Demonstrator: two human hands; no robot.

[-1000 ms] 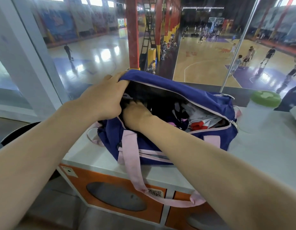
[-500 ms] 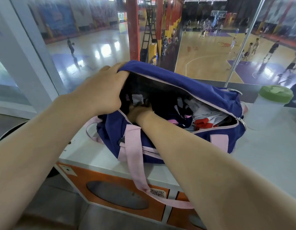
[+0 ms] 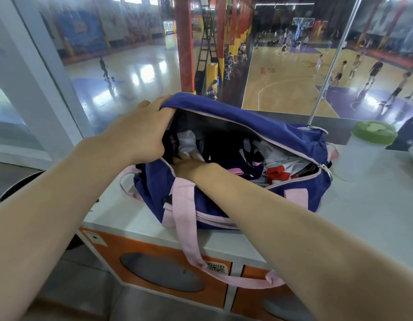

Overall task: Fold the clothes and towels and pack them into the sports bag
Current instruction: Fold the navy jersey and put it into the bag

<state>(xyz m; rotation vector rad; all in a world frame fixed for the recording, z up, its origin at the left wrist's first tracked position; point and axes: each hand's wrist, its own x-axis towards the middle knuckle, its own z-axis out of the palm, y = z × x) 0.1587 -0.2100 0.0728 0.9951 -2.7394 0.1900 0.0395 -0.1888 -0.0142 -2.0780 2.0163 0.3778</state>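
A navy sports bag (image 3: 277, 133) with pink straps sits unzipped on a white counter (image 3: 372, 216). My left hand (image 3: 136, 133) grips the bag's left end and holds its upper flap up. My right hand (image 3: 189, 164) reaches down into the left part of the opening; its fingers are hidden among the clothes, so what they touch or hold cannot be told. Inside lie a white garment (image 3: 188, 141) at the left, dark fabric in the middle and white and red clothing (image 3: 279, 167) at the right.
A translucent bottle with a green lid (image 3: 372, 135) stands on the counter right of the bag. A pink strap (image 3: 189, 239) hangs over the counter's front edge, past orange cabinet doors (image 3: 154, 258). A glass wall runs just behind the bag.
My right hand has gone deeper into the left part of the bag. My left hand keeps its hold on the flap. The view has shifted slightly.
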